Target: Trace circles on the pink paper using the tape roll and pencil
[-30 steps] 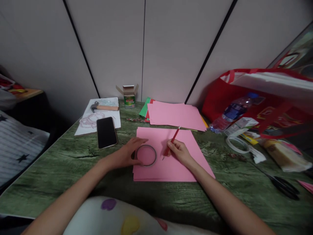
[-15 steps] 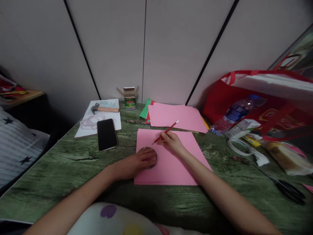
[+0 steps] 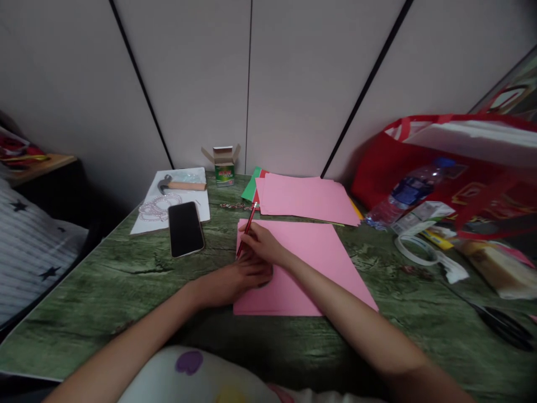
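Observation:
A stack of pink paper [image 3: 323,263] lies on the green wood-patterned table in front of me. My left hand [image 3: 250,273] rests flat on it near the left edge, fingers stretched over a round dark-rimmed object [image 3: 265,284], most of which is hidden. Pinched in my right hand [image 3: 262,244] is a red pencil [image 3: 250,222], tilted with its tip down beside the left hand's fingers. The right hand partly covers the left one. Whether the tip touches the paper, I cannot tell.
Left are a phone [image 3: 185,229], a hammer [image 3: 187,186] and beaded strands [image 3: 154,208]. Behind stand a small open box [image 3: 224,172] and more pink sheets [image 3: 308,197]. To the right are a bottle [image 3: 405,196], a red bag [image 3: 377,162], a tape roll [image 3: 400,246] and scissors [image 3: 503,326].
My right hand has moved left with the pencil, from the open paper to the upper left side of the round object. The pencil now stands steeper. The left hand stays in place.

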`<state>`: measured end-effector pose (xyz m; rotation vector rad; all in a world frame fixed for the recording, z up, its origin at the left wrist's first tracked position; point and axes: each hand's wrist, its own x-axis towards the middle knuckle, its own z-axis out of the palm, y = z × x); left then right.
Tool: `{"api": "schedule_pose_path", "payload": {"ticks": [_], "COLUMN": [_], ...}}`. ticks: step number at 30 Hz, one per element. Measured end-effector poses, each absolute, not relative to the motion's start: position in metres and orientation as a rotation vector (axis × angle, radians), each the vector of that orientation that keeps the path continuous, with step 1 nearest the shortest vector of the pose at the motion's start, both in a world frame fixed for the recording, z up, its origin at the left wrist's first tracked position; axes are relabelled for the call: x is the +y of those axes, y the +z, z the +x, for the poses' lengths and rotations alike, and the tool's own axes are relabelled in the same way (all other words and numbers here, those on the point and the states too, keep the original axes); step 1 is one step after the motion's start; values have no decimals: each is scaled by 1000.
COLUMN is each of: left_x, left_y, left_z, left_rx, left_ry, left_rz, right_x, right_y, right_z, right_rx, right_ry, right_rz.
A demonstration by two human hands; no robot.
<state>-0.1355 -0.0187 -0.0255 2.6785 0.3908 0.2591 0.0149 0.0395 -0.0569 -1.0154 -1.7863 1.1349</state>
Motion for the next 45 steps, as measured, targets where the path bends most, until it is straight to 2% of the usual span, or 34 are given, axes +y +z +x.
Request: {"api": "schedule_pose_path", "payload": {"ticks": [7,17,30,34,38,45], "left_x": [-18,-17,-16,-15,-16,-16], "left_y": [-24,-27,-21,-19,-16,-15], "left_z": [-135,-135,-135,-134,-133,-135], "left_rx": [364,332,327,323,308,510], "left_ry": [260,280,215,223,223,159], "left_rz": [2684,2764,2790,2789,2776,2642], "right_x": [42,53,46,39,31,9], "right_y": [-54,-62,-68,-66,-66,-62], "right_z": [15,35,65,74,84,103], "right_rx": [-1890,-1644,-1541,-1483,-1279,-983], "right_ry": [989,1087,983,1031,1223,1423], "right_rz": [-1094,-1173,-1329,-1316,-1209,-1031]}}
